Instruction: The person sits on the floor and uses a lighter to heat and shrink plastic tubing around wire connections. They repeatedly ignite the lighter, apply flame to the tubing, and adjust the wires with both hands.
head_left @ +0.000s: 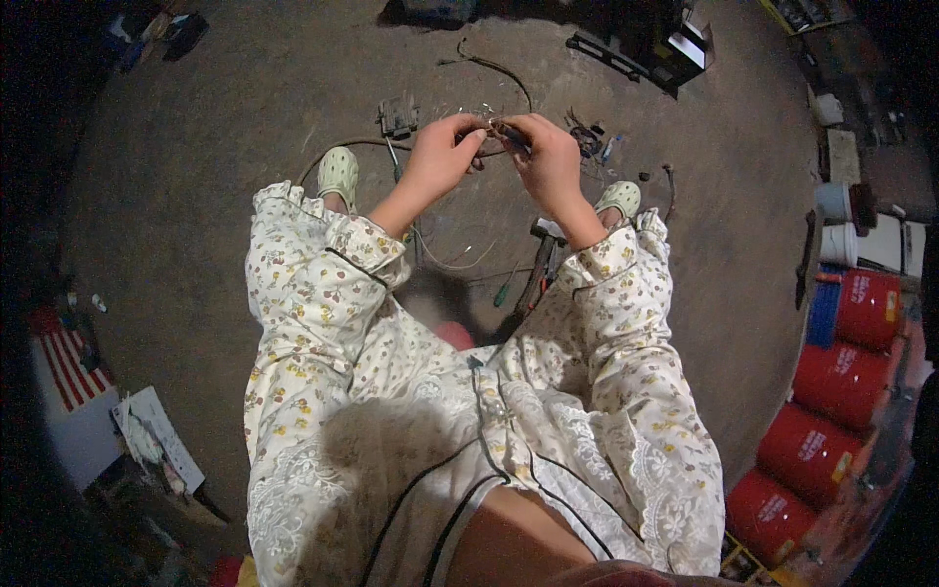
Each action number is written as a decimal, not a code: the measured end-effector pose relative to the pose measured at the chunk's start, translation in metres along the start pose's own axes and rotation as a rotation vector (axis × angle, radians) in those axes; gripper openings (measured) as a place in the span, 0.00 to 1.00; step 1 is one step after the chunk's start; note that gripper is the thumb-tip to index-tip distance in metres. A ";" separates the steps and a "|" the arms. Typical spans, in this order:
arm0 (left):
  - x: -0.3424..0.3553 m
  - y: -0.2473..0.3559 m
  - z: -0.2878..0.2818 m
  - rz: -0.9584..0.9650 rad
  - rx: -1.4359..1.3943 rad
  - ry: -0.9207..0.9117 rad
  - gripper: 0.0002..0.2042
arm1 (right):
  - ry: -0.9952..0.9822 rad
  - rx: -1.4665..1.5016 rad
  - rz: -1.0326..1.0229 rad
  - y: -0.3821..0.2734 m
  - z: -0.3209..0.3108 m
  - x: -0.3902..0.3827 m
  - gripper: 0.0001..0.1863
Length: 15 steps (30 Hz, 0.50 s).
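dark wire piece (496,126): head view, upper middle of the frame, between the fingertips of both hands, with a pale bit showing at its top; too small to make out its exact form.
left hand (442,155): upper middle, fingers curled, thumb and forefinger pinched together on the dark wire piece from its left side.
right hand (548,157): just right of the left hand, fingers bent inward and closed at the tips on the same piece.
curved cable (509,74): above the hands, bending down from the upper middle to behind the right hand; whether it joins the held piece cannot be told.
brown cable (364,142): left of the hands, arching past the left shoe (338,172).
metal block (398,118): on the floor (176,245), just left of the left hand.
dark scraps (586,140): in a loose heap, just right of the right hand.
thin pale wire (455,267): in a loop below the hands, near the centre.
green-handled tool (502,295): near the centre, beside a hammer-like tool (548,231) under the right forearm.
floral clothing (303,333): over both arms and legs, filling the lower middle.
red drums (807,445): in a row at lower right, with a blue crate (824,308) near the upper ones.
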<state>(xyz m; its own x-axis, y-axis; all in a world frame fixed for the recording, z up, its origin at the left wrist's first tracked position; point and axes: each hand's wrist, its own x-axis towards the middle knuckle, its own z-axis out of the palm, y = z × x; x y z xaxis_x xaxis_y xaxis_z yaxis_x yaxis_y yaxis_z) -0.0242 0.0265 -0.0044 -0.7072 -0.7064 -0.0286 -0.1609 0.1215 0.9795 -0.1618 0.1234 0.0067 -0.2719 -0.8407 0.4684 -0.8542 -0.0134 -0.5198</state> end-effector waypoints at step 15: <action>-0.006 0.004 0.003 0.283 0.399 0.266 0.09 | -0.085 0.064 0.204 -0.012 -0.003 0.004 0.08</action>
<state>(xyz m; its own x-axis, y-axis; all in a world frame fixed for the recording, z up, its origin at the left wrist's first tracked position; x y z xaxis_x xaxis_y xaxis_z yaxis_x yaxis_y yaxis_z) -0.0223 0.0336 -0.0010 -0.5713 -0.7528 0.3268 -0.2746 0.5506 0.7883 -0.1535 0.1218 0.0167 -0.3954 -0.8722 0.2879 -0.7545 0.1297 -0.6433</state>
